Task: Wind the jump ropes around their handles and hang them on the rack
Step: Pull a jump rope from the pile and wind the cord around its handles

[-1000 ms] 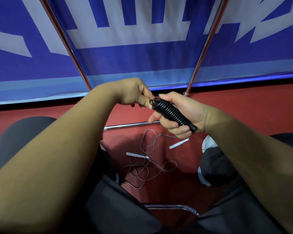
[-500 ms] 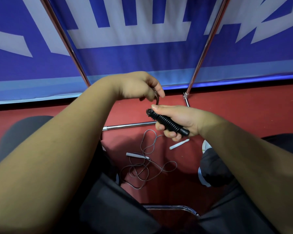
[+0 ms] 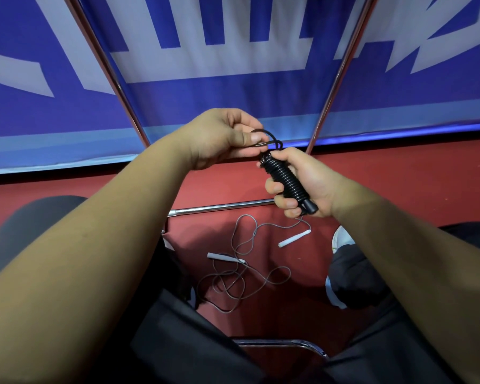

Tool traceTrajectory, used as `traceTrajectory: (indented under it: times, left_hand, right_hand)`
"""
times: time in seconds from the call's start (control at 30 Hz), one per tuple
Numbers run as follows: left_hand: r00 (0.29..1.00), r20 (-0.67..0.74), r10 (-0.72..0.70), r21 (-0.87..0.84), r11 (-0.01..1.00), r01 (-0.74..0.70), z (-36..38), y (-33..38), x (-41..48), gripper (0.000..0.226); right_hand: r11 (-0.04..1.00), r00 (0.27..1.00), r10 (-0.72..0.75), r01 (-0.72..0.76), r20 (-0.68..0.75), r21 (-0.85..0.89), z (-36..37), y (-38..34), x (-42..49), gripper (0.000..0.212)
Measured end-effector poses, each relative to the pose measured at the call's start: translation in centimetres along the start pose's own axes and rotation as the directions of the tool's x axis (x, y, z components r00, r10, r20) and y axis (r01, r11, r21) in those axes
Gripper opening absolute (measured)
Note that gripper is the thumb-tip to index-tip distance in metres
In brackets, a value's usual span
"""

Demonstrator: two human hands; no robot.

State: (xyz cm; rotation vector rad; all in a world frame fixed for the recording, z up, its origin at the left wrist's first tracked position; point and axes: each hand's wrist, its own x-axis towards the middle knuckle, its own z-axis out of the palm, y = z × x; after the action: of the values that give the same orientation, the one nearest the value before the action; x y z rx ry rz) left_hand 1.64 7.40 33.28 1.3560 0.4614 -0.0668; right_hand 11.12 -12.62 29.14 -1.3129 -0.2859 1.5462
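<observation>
The right hand (image 3: 311, 181) grips the black jump rope (image 3: 284, 178), its cord coiled in tight turns along the handles. Just left of it, the left hand (image 3: 219, 137) pinches the cord's free loop (image 3: 269, 135) at the bundle's top. Below both hands, a thin grey jump rope (image 3: 241, 275) with white handles lies loosely tangled on the red floor (image 3: 399, 176). Beyond the hands stand the chrome rack poles (image 3: 333, 87).

Even indoor light, sharp centre — wide-angle bowing, edges soft

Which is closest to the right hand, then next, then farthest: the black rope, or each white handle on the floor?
1. Black rope: gripped in the right hand.
2. Right white handle: lying just below that hand.
3. Left white handle: farther down and left.
</observation>
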Motion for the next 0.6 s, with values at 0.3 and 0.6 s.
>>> traceTrajectory:
  times: [0.3,0.6]
  left_hand:
    - [0.987,-0.100,0.128,0.191,0.976,-0.107,0.8,-1.2,0.2,0.017]
    - [0.979,-0.133,0.155,0.120,0.983,-0.139,2.4,-2.2,0.4,0.021]
  right_hand:
    - [0.996,0.999,-0.036,0.034,0.022,0.077,0.0,-0.2,-0.2,0.036]
    - [0.994,0.998,-0.033,0.028,0.048,0.102,0.1,-0.3,-0.4,0.039]
